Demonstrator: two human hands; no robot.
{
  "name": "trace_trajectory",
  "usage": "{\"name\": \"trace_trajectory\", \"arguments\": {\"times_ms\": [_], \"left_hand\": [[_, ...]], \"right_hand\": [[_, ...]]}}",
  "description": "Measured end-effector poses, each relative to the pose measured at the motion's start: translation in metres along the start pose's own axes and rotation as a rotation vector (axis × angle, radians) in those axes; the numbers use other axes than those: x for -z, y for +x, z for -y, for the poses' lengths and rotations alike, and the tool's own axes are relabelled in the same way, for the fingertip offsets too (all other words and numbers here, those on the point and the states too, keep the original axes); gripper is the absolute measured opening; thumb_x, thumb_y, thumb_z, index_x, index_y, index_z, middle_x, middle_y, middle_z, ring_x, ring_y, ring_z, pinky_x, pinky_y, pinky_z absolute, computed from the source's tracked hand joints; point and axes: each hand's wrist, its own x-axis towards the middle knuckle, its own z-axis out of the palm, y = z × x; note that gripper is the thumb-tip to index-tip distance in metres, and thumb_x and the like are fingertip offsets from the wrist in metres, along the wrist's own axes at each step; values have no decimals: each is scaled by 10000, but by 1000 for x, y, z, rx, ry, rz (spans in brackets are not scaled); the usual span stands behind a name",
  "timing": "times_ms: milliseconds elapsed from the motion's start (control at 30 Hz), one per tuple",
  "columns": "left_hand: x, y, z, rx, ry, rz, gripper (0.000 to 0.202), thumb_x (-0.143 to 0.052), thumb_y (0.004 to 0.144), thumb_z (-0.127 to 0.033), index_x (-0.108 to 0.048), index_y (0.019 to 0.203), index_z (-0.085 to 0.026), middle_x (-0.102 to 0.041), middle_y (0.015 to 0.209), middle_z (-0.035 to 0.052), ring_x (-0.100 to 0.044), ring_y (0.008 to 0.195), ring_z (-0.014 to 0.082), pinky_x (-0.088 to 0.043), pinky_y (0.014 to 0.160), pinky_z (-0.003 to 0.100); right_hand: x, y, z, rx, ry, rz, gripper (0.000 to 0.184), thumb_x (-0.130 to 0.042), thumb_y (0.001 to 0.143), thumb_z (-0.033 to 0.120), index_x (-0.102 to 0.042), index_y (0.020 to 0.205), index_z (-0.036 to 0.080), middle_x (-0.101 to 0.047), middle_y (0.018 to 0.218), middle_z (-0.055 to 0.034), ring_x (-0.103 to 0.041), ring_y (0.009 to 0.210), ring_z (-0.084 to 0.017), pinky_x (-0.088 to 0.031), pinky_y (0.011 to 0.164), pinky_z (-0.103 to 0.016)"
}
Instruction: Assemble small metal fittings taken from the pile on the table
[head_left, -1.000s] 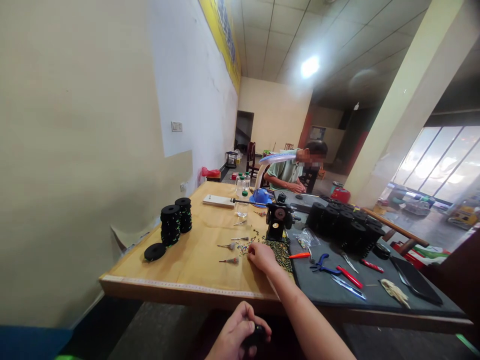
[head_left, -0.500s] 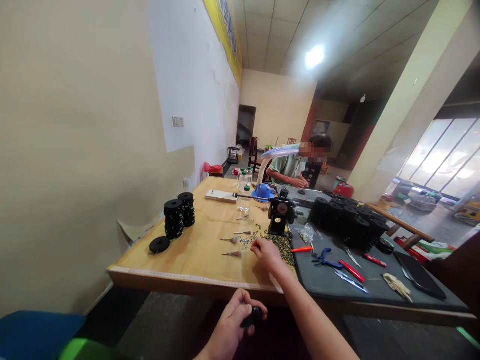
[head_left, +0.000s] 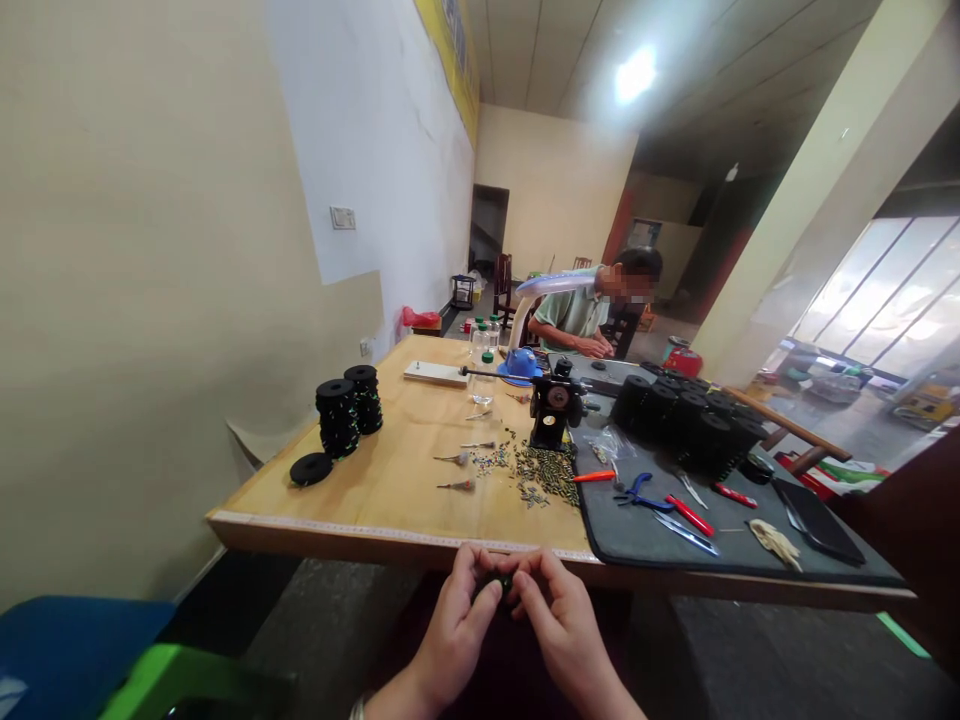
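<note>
My left hand (head_left: 463,612) is closed around a small black piece (head_left: 504,581), mostly hidden by the fingers; it looks like a black foam spool. My right hand (head_left: 551,608) meets it there, its thumb and fingers pinched at the piece's right side. Whatever is in that pinch is too small to make out. Both hands are just off the table's front edge. On the table (head_left: 375,500) beyond them lies a pile of small dark and yellowish beads (head_left: 551,474), with smaller scattered bits (head_left: 491,460) to its left. Several fine brushes (head_left: 457,486) lie beside these.
Black spools stand stacked (head_left: 339,415) at left, one lying apart (head_left: 310,469). A black hand-cranked device (head_left: 553,415) stands behind the beads. The grey mat (head_left: 622,535) carries blue pliers (head_left: 641,490), red-handled tools (head_left: 688,516) and more spools (head_left: 675,410). A person (head_left: 570,320) sits across the table.
My right hand has drawn back from the beads to my left hand, its fingers now at the black piece. My left hand has risen slightly. The view has tilted downward a little.
</note>
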Motion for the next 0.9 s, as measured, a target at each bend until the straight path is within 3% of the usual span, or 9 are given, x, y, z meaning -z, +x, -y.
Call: {"name": "trace_trajectory", "arguments": {"times_ms": [133,300,900], "left_hand": [[0,-1,-4,-38,76,2,125,-472,888,-269,-516,979,-195,-605,962,48,-553,941,201,-407,885,332],[-1,-1,-5,-39,109,0,120,-473,880,-255,-516,974,-194,-612,969,53,-558,946,205,-410,886,330],[-1,-3,-3,-48,157,15,105,-450,891,-256,-476,978,-202,-581,952,33,-539,925,185,-405,881,326]], "right_hand": [[-4,-1,1,30,-14,-32,272,-512,932,425,-592,903,167,-633,855,-61,-557,684,-164,-467,637,-256],[-7,-4,3,72,0,-49,219,-511,939,375,-574,882,173,-645,915,-76,-603,876,-210,-464,799,-291],[-4,-2,5,83,-65,-44,190,-513,936,336,-591,869,176,-634,838,-51,-612,823,-193,-458,772,-257]]}}
